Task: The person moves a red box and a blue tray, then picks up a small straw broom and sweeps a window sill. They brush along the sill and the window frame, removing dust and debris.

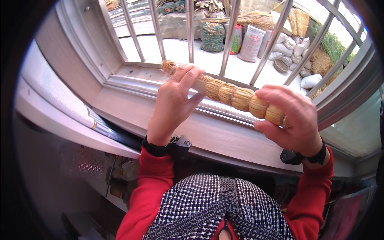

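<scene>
A tightly bound straw bundle, ringed by several ties, is held slantwise above the windowsill, its left end higher in view. My left hand wraps over it near the left end, where a tuft of loose straw ends sticks out past my fingers. At the other end, my right hand curls around the bundle, fingers over the top and thumb below. The right fingers partly cover the blunt tip. Each wrist wears a black strap with a small device.
Metal window bars rise just beyond the bundle. Below it run the window track and the sill. A rolled sheet lies at the left. Outside are filled sacks, a basket and straw brooms.
</scene>
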`<act>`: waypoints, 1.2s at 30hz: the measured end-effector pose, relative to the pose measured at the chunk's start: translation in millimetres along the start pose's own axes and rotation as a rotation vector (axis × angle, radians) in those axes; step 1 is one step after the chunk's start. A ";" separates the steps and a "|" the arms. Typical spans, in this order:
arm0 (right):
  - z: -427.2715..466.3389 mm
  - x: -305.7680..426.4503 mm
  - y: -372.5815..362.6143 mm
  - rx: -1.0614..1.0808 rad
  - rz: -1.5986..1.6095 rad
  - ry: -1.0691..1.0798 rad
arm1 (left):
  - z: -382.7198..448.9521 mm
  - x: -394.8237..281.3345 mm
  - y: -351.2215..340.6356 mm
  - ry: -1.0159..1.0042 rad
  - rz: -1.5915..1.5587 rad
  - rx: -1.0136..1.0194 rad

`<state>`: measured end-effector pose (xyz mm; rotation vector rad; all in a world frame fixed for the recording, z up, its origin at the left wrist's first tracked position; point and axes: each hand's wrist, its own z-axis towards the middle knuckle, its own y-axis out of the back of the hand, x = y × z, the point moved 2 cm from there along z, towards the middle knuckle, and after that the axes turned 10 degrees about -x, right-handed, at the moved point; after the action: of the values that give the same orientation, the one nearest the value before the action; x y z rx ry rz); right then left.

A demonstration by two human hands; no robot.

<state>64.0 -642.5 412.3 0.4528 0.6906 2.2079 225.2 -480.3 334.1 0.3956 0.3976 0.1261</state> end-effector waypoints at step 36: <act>83.0 -90.4 -104.5 0.323 0.547 -0.482 | -92.3 30.6 14.3 0.082 -0.117 0.112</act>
<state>224.0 -624.7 405.7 1.4279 0.7117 2.3324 215.7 -428.9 250.9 0.4773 0.5088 0.0063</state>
